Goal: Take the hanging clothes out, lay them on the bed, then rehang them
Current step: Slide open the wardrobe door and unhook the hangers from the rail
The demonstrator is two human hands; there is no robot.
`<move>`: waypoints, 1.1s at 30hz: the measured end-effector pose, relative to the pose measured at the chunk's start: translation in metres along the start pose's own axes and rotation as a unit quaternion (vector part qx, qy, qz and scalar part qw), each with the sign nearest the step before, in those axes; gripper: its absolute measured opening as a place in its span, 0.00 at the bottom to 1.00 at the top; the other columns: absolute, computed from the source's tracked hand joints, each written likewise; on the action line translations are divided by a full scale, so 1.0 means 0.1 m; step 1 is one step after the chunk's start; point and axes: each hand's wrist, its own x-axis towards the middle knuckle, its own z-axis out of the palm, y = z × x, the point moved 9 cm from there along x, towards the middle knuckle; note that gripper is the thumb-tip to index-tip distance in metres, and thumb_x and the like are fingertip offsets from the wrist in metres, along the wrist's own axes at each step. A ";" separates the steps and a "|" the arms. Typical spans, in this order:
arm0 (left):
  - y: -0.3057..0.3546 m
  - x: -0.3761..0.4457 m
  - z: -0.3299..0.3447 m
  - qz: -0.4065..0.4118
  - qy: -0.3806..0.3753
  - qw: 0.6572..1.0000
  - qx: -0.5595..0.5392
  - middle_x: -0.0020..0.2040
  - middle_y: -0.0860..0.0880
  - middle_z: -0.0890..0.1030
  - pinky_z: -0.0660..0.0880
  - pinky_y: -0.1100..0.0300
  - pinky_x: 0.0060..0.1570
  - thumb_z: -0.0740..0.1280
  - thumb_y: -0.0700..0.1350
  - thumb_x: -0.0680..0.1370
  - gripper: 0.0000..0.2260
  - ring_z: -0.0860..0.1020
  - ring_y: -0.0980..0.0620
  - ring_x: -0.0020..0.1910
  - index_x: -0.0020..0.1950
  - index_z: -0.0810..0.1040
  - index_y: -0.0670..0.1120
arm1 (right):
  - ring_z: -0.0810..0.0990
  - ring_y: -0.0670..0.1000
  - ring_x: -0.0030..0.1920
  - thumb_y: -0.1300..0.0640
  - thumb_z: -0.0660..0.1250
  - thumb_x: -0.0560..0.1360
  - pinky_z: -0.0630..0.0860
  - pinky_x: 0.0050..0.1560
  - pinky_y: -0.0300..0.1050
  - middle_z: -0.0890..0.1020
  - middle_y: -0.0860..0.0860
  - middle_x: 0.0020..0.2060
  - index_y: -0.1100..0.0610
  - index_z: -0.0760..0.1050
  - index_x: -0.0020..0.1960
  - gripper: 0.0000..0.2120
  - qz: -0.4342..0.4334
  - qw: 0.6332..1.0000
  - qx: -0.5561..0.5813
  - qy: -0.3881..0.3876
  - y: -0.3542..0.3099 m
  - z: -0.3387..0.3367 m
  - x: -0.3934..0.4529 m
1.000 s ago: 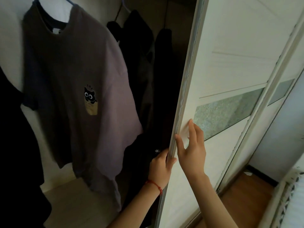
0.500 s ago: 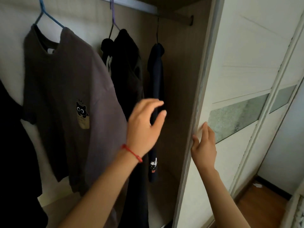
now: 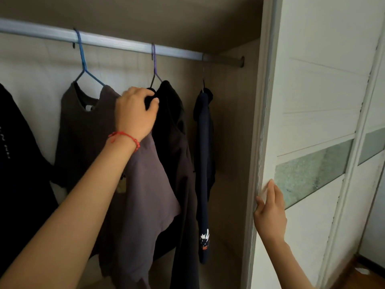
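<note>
The closet (image 3: 235, 126) has light wood walls and is dim inside, its white sliding door (image 3: 325, 84) (with a greenish glass strip across it) stands to the right, and brown wood floor (image 3: 368, 278) shows down in the corner.

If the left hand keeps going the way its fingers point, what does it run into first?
The left hand already grips the shoulder of the black garment on the purple hanger. Further right it would likely meet the navy garment, though depth is unclear.

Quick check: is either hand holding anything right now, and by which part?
The left hand grips the black garment at its shoulder, just below the purple hanger. The right hand only rests on the sliding door edge.
</note>
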 end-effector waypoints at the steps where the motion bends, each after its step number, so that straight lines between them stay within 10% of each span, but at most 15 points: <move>1: 0.05 0.07 0.12 -0.004 -0.028 1.000 -0.003 0.56 0.40 0.80 0.70 0.53 0.60 0.62 0.49 0.76 0.15 0.76 0.42 0.57 0.57 0.79 0.42 | 0.69 0.63 0.66 0.64 0.62 0.76 0.77 0.49 0.59 0.68 0.62 0.68 0.61 0.59 0.73 0.27 0.002 1.000 0.002 -0.001 0.00 0.00 0.00; 7: 0.21 0.36 0.66 -0.098 -0.151 0.984 0.005 0.39 0.41 0.76 0.67 0.54 0.40 0.59 0.58 0.76 0.22 0.75 0.41 0.42 0.32 0.68 0.43 | 0.67 0.62 0.69 0.63 0.62 0.76 0.76 0.53 0.59 0.67 0.60 0.69 0.60 0.59 0.73 0.27 0.025 0.999 0.020 -0.006 0.03 0.00 0.01; 16: 0.14 0.47 0.89 -0.151 -0.196 0.969 -0.003 0.55 0.38 0.78 0.72 0.53 0.47 0.62 0.50 0.75 0.16 0.76 0.39 0.54 0.53 0.75 0.38 | 0.71 0.55 0.62 0.61 0.58 0.75 0.69 0.62 0.48 0.75 0.59 0.60 0.61 0.71 0.63 0.17 -0.226 0.955 0.115 0.158 -1.36 -0.53 0.35; 22: 0.02 0.55 1.02 -0.189 -0.203 0.961 -0.025 0.48 0.41 0.78 0.70 0.56 0.41 0.64 0.50 0.74 0.15 0.77 0.43 0.47 0.49 0.75 0.38 | 0.74 0.53 0.60 0.57 0.61 0.77 0.72 0.60 0.46 0.74 0.56 0.61 0.58 0.70 0.65 0.17 -0.101 0.955 0.277 -0.027 -2.14 -0.24 1.46; 29: -0.17 0.67 1.18 -0.251 -0.203 0.945 -0.050 0.59 0.40 0.76 0.75 0.51 0.52 0.66 0.55 0.68 0.27 0.76 0.42 0.55 0.60 0.73 0.38 | 0.78 0.58 0.55 0.42 0.65 0.71 0.77 0.55 0.53 0.78 0.56 0.57 0.59 0.73 0.58 0.24 0.004 0.961 0.171 -0.218 -2.50 0.37 2.16; 33: -0.20 0.77 1.31 -0.281 -0.197 0.933 -0.105 0.52 0.43 0.76 0.72 0.56 0.47 0.64 0.46 0.72 0.14 0.76 0.43 0.54 0.53 0.74 0.39 | 0.80 0.57 0.50 0.53 0.63 0.73 0.79 0.51 0.52 0.78 0.57 0.54 0.61 0.73 0.58 0.17 0.005 0.962 0.113 -0.247 -2.62 0.49 2.28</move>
